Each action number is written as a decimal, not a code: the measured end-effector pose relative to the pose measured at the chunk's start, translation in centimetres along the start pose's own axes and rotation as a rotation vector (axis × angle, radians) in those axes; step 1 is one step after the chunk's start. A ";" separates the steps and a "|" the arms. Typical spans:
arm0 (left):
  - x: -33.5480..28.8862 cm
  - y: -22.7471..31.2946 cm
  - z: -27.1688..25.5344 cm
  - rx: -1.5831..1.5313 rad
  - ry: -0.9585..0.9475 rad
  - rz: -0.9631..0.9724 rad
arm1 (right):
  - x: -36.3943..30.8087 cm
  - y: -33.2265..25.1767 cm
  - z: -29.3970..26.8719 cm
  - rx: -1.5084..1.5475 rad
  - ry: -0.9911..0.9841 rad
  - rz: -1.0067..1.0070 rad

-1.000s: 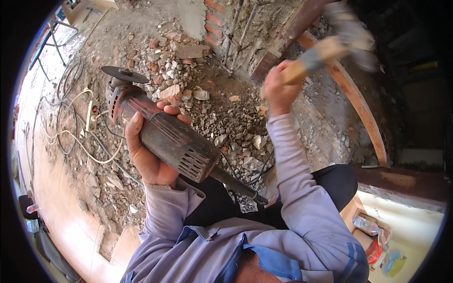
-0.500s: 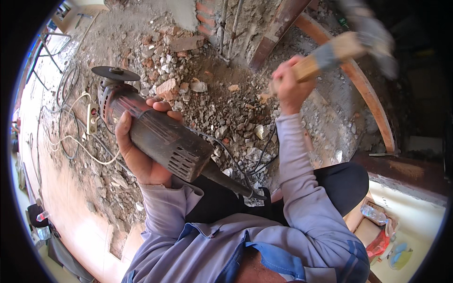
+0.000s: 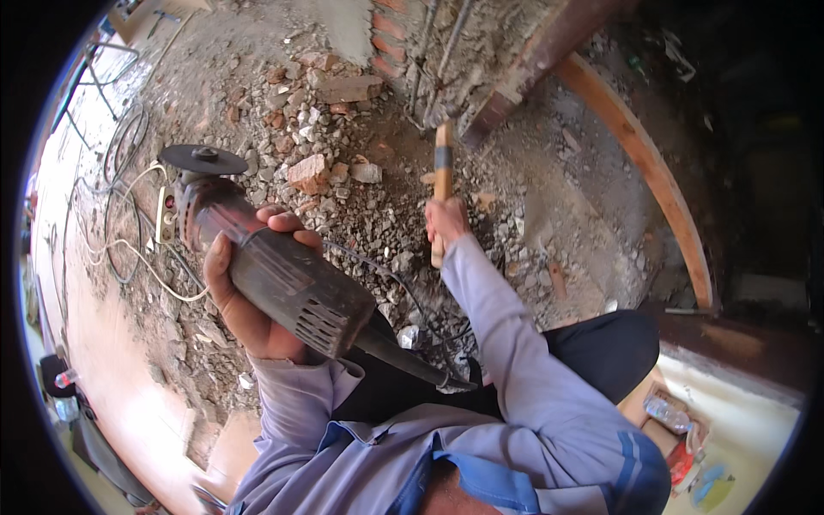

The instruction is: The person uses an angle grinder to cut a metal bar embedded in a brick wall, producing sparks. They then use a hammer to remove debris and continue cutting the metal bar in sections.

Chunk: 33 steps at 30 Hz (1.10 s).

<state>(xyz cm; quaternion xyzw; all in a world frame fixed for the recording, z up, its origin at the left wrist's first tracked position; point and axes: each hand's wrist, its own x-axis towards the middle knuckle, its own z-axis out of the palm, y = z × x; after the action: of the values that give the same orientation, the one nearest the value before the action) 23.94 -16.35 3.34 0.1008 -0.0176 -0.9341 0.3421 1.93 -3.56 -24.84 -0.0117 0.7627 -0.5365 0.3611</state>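
Observation:
My left hand (image 3: 264, 300) is wrapped round the dark body of an angle grinder (image 3: 296, 279), held up with its black cutting disc (image 3: 204, 160) at the far left end. The grinder's cable runs from its rear down by my knees. Closed on the wooden handle of a hammer (image 3: 443, 163), my right hand (image 3: 446, 225) reaches forward over the rubble. A dark tape band circles the handle. The hammer's head is down at the foot of steel rebar (image 3: 446, 51) that stands by the broken column; whether it touches the bar I cannot tell.
Broken brick and concrete rubble (image 3: 360, 172) covers the ground ahead. On the left lie a white power strip (image 3: 166, 215) and looped cables. A rusty steel beam (image 3: 532, 73) and a curved orange-brown strip (image 3: 648, 172) stand at the right. A plastic bottle (image 3: 668, 416) lies at lower right.
My right hand has swung the hammer from raised at the upper right down and left to the rebar's foot. The grinder stays in my left hand, slightly lower in view.

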 end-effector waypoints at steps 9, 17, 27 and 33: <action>0.8 -0.4 -0.4 -0.068 0.054 -0.073 | -9.4 -21.5 -4.3 0.232 0.288 -1.251; 1.3 2.1 -1.2 -0.021 0.067 0.005 | -4.0 -14.6 -1.0 0.199 0.447 -0.700; 0.7 2.9 -1.4 0.011 0.069 -0.003 | -6.7 -8.3 0.9 -0.032 0.079 -0.368; 1.2 4.2 -1.8 -0.026 0.084 -0.020 | -10.1 -26.7 -4.4 0.321 0.313 -1.381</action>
<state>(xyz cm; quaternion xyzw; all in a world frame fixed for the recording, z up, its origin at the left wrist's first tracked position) 26.06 -20.24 1.83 0.1358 0.0102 -0.9325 0.3346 -2.99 -7.23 3.36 -0.3605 0.5360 -0.7428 -0.1760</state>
